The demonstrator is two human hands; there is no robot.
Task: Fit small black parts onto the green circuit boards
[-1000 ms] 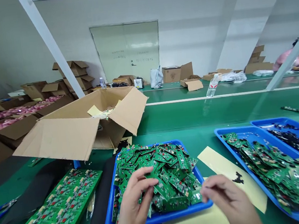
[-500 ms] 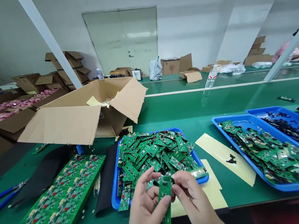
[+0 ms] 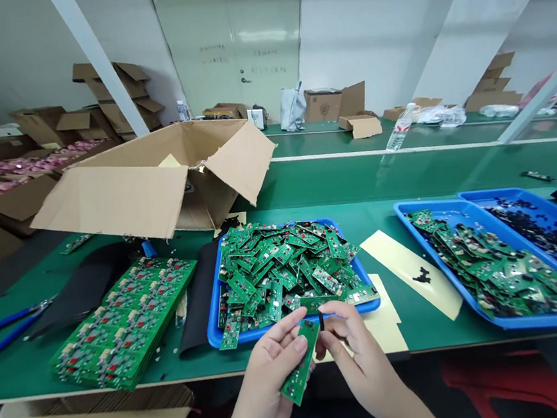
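A small green circuit board (image 3: 300, 366) is tilted in my left hand (image 3: 271, 364), with the thumb pressed on its face. My right hand (image 3: 357, 344) pinches a small black strip (image 3: 321, 319) between thumb and fingertips, close beside the board's upper end. A black part sits at that end of the board. Just beyond my hands, a blue tray (image 3: 213, 334) holds a heap of similar circuit boards (image 3: 284, 262).
Stacked board panels (image 3: 125, 320) and blue-handled pliers (image 3: 7, 324) lie left. Right are a tray of boards (image 3: 497, 271), a tray of black pieces (image 3: 553, 231) and yellow paper (image 3: 400, 262) with black bits. An open cardboard box (image 3: 116, 194) stands behind; a red stool (image 3: 509, 377) is below.
The view has tipped downward. My hands have drawn back toward me from the tray with the board, and the black strip in my right hand now shows more clearly.
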